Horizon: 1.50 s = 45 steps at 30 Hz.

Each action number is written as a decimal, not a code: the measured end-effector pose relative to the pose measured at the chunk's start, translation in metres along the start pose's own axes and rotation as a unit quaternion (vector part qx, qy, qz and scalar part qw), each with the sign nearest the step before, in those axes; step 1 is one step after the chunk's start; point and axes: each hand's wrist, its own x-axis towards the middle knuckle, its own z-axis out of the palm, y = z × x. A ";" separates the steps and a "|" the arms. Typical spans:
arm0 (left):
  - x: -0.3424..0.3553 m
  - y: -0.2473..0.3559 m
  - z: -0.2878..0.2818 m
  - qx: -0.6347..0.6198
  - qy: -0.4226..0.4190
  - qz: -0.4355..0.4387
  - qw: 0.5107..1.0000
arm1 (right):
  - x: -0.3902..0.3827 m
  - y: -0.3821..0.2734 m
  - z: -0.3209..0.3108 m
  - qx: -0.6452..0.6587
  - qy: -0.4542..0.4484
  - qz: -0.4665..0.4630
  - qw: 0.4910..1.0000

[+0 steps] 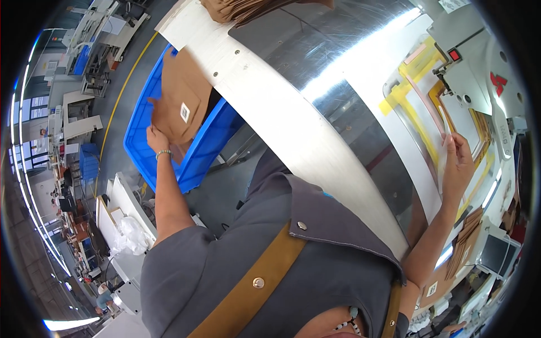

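Note:
At the left, my left hand [156, 139] grips the edge of a brown sheet-like piece [186, 84] with a small white label. The piece hangs partly inside a blue plastic bin [138, 132] beside the table; whether it is fabric or paper I cannot tell. My right hand [459, 160] pinches a slim, pale, pointed stick [445, 115] with its tip up. That hand is over a clear-and-white template [414, 121] edged with yellow tape, just below the needle area of a white sewing machine [479, 79].
A pale metal table edge [270, 107] curves between the bin and the machine. Brown folded pieces [248, 8] are stacked at the far side, with more brown pieces [465, 242] at the right near a small screen [496, 253]. Other workstations line the left.

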 end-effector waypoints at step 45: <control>-0.222 0.633 0.068 -0.166 -0.367 0.750 0.524 | 0.096 0.028 -0.002 0.008 -0.115 0.011 0.993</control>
